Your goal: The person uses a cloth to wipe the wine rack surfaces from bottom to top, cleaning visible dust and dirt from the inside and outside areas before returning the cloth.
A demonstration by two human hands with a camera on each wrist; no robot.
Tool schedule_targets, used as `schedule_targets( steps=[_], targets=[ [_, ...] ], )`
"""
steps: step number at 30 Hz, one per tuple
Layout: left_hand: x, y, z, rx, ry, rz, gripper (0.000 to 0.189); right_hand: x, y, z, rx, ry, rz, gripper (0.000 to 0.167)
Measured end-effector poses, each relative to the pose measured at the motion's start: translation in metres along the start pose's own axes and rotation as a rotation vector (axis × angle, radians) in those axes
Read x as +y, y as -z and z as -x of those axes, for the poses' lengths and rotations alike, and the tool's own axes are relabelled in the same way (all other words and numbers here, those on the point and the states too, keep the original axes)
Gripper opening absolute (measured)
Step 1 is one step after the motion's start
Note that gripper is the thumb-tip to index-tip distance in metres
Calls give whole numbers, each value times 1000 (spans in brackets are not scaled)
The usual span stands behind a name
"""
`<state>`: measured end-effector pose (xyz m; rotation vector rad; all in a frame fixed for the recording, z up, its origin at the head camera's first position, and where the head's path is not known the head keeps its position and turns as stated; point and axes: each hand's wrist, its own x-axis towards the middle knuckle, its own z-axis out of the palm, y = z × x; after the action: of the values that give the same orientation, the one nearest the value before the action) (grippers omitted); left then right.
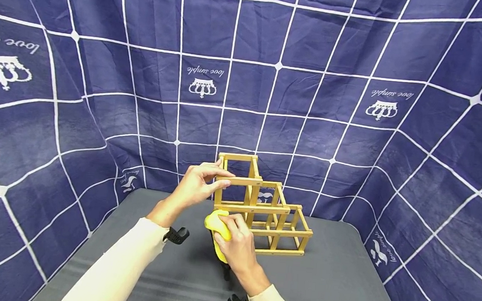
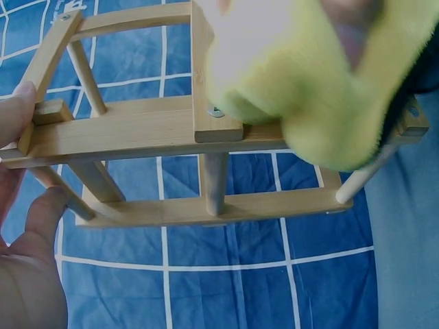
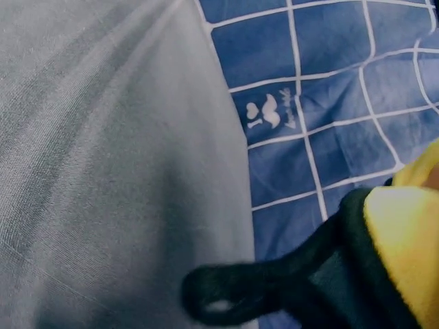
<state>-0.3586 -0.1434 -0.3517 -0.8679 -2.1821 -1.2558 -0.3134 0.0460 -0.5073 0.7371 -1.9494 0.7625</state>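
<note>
A stepped wooden rack [image 1: 270, 209] of light bars and posts, three tiers falling to the right, stands in the middle of the head view. My left hand [image 1: 199, 184] holds the tall left end by its top front bar, the thumb below it. In the left wrist view, left-hand fingers [image 2: 44, 219] are around the rack's end bars. A soft yellow cloth [image 1: 216, 224] with dark edging is bunched in my right hand [image 1: 238, 246], against the rack's lower left part. In the right wrist view, a black loop [image 3: 226, 291] extends from the cloth's dark border; the right hand is mostly hidden.
The rack stands on a dark grey covered surface [image 1: 324, 282]. A blue curtain [image 1: 306, 94] with white grid lines hangs close behind it and on both sides. Black wrist mounts [image 1: 177, 235] are worn on both arms.
</note>
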Motion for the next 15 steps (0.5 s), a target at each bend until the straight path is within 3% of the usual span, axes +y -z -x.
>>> schedule_targets(
  steps=[8, 11, 15],
  targets=[
    [2, -2, 0, -13, 34, 20, 18, -7, -5, 13, -168, -115, 147, 47],
    [2, -2, 0, -6, 35, 19, 18, -7, -6, 11, -133, -93, 140, 47],
    [2, -1, -1, -5, 34, -5, 19, -5, -8, 4, -7, -56, 82, 49]
  ],
)
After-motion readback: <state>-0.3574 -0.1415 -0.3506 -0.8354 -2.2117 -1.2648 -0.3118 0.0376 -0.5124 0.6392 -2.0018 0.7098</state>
